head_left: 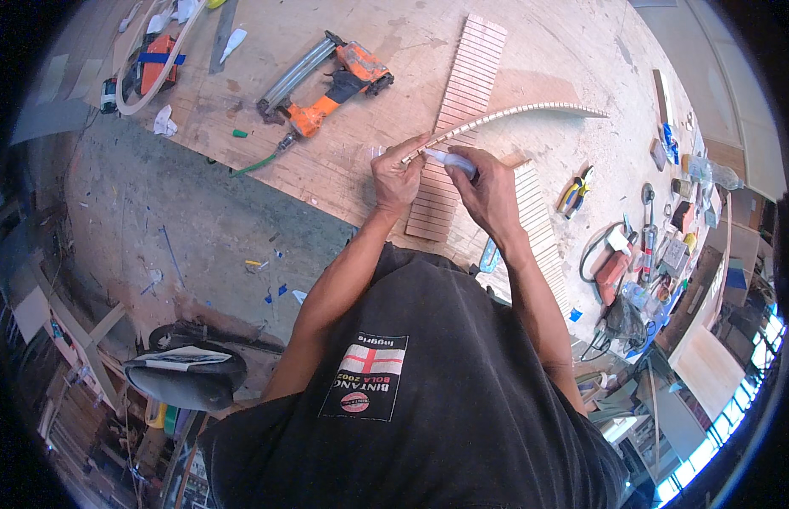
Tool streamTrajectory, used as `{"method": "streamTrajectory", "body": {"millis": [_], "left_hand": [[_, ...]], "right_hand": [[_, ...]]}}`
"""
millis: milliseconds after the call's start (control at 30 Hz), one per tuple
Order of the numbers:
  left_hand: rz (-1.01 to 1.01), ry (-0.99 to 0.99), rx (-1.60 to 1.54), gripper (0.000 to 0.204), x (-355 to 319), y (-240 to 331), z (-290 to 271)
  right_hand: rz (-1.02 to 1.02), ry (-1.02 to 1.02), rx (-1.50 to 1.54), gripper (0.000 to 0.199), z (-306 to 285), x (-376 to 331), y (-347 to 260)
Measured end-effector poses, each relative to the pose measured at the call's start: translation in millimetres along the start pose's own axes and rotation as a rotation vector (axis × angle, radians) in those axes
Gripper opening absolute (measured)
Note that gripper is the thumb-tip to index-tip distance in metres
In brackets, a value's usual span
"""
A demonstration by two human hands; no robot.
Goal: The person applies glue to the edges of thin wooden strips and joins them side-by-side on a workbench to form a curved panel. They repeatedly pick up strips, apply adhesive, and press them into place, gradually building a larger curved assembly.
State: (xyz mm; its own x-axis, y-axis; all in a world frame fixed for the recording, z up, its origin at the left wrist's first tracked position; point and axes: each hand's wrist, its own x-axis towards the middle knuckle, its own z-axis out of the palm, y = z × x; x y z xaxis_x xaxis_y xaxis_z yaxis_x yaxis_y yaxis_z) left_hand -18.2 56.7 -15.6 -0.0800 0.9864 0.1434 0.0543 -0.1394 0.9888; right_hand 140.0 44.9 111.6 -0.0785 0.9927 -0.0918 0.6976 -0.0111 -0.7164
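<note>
My left hand (399, 176) grips the near end of a curved wooden strip (521, 110) with slots cut across it. The strip bows upward and away to the right, over the bench. In my right hand (489, 193) is a small white glue bottle (452, 160), its nozzle pointed at the strip's slotted edge close to my left fingers. Beneath both hands lies a flat slotted wooden board (472, 64). A second slotted board (540, 229) lies by my right forearm, partly covered by it.
An orange nail gun (339, 89) with a green hose lies at the far left of the wooden bench (267, 182). Pliers (574, 193) sit to the right, before a clutter of tools, including a red power tool (613, 273). A white bottle (233, 44) lies at the back left.
</note>
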Motion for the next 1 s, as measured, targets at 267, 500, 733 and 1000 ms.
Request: {"method": "streamTrajectory", "body": {"millis": [267,500,733,1000], "left_hand": [[-0.054,-0.004,-0.019,0.036,0.1,1.4,-0.4],[-0.021,0.021,-0.018,0.030,-0.2,-3.0,2.7],[0.008,0.012,-0.007,0.033,-0.3,-3.5,1.2],[0.014,0.002,-0.041,0.043,-1.4,-7.9,1.9]], "right_hand": [[-0.003,0.019,-0.007,0.031,-0.5,1.0,-1.2],[0.106,0.058,0.062,0.029,-4.4,-4.4,-0.2],[0.082,0.003,0.062,0.030,2.3,-10.1,1.2],[0.147,-0.056,0.090,0.029,4.4,-6.4,-14.0]]}}
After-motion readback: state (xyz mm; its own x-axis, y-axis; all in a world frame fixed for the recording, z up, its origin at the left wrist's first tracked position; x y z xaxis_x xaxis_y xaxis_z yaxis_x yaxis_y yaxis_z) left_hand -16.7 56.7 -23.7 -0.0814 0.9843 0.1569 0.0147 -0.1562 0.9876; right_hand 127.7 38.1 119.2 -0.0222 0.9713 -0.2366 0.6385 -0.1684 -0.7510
